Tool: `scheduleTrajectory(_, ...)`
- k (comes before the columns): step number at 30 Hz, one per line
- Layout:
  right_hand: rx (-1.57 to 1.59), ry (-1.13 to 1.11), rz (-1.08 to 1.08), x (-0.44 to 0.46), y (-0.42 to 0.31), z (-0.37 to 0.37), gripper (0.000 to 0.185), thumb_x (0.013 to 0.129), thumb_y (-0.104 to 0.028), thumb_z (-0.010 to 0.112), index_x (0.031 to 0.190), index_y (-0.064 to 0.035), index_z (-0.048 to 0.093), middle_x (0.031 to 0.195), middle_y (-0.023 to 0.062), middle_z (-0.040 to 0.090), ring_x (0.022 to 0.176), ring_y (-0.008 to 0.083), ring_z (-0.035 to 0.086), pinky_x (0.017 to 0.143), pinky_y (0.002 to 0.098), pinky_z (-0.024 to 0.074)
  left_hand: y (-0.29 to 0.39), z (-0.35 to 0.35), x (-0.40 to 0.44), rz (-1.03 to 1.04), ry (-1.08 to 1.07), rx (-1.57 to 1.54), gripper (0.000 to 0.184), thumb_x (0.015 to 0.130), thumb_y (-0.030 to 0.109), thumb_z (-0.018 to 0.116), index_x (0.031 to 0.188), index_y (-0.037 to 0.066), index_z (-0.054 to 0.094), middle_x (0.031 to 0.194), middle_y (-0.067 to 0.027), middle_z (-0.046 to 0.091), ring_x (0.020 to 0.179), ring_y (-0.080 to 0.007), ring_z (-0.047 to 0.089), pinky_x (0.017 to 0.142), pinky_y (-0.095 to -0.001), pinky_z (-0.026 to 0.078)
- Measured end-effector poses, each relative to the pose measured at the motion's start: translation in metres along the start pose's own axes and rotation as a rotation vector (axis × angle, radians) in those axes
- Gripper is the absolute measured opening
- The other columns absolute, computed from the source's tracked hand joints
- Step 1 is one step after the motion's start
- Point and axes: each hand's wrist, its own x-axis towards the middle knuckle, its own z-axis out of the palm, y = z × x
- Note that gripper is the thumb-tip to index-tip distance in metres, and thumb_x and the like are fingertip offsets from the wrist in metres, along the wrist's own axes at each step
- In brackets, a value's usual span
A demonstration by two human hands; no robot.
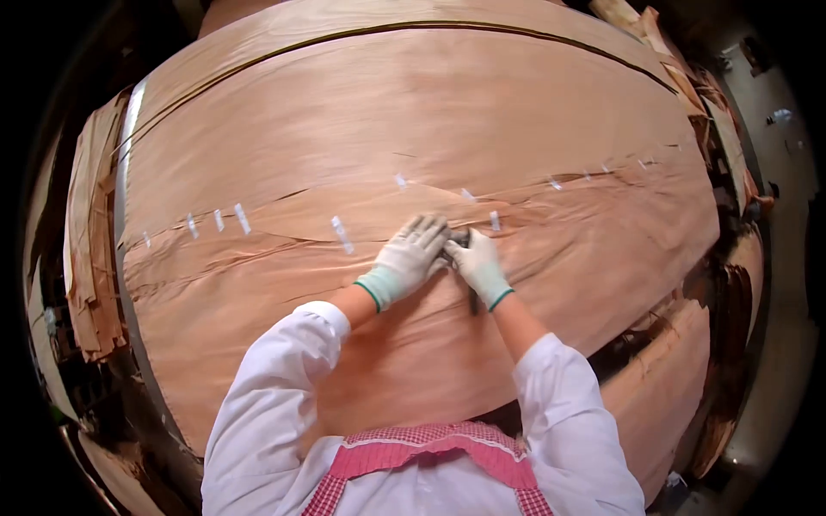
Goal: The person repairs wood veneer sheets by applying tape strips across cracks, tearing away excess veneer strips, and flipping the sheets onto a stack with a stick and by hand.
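Ideally, the left hand (411, 249), fingers outstretched at the middle of the wood sheet (551, 275), should press that sheet smooth beside the dark tool (473, 299) clasped there in the right hand (478, 261).

The gloved left hand (409, 255) lies flat, fingers extended, on a wide brown sheet (413, 103). Just beside it, the gloved right hand (479, 265) grips a dark tool (473, 301), partly hidden by the glove. Short white strips (342, 235) are spaced along an uneven, wrinkled seam (291, 195) crossing the surface. Ragged-edged sheets (93, 224) are stacked at far left.
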Motion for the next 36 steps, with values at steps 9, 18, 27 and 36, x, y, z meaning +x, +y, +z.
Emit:
scheduleTrajectory(9,-0.793,-0.204,-0.233,0.009,-0.024,-0.036,0.022,0.085,-0.024,0.065,0.093,-0.0033,0.062,0.089,0.02,0.066,0.092,0.0373,0.062,0.096,0.0417,0.0427,0.012,-0.009,0.003,-0.024,-0.106,0.122,0.054,0.094,0.034,0.051,0.137,0.002,0.043,0.145,-0.015,0.041,0.136,-0.0293,0.035,0.116,-0.0414,0.023)
scheduleTrajectory(18,-0.601,-0.229,-0.227,0.006,-0.032,-0.058,0.021,0.084,-0.021,0.066,0.084,-0.0006,0.061,0.082,0.0202,0.065,0.083,0.0377,0.061,0.091,0.0451,0.0457,0.02,-0.006,0.021,-0.07,-0.112,0.145,0.036,0.093,0.024,0.052,0.123,0.004,0.054,0.131,-0.0136,0.054,0.126,-0.0294,0.048,0.113,-0.0428,0.029)
scheduleTrajectory(27,-0.021,-0.032,0.117,-0.032,-0.015,-0.033,0.008,0.089,-0.007,0.064,0.089,-0.0002,0.06,0.07,0.0012,0.059,0.058,0.0083,0.05,0.052,0.0252,0.0398,0.001,-0.012,0.014,0.018,-0.054,0.022,0.038,0.092,0.021,0.054,0.127,0.005,0.053,0.134,-0.0134,0.052,0.128,-0.0288,0.045,0.112,-0.0431,0.031)
scheduleTrajectory(36,0.059,0.026,0.081,-0.026,0.002,-0.026,0.014,0.09,-0.013,0.065,0.084,-0.0022,0.059,0.063,-0.0003,0.056,0.054,0.0071,0.05,0.047,0.0242,0.0385,0.009,-0.016,0.005,0.088,-0.135,0.067,0.049,0.091,0.024,0.056,0.135,0.004,0.045,0.14,-0.0146,0.046,0.134,-0.0302,0.039,0.114,-0.0431,0.027)
